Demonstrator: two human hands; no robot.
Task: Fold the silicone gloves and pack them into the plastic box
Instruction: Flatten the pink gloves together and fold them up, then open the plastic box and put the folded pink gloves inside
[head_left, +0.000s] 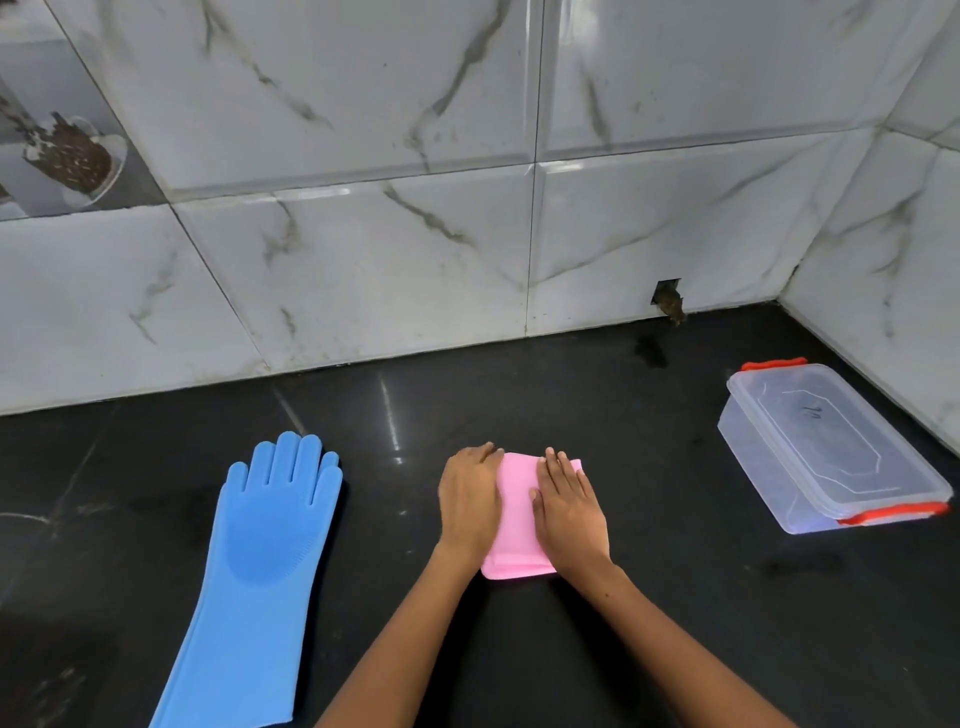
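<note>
Folded pink silicone glove (514, 519), soft, springy: my left hand (469, 501) and right hand (570, 512) press flat, ungripped; likely best lifted pinched at both sides.

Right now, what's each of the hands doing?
Left hand: open, flat, pressing the folded pink glove.
Right hand: open, flat, pressing the same glove.
</note>
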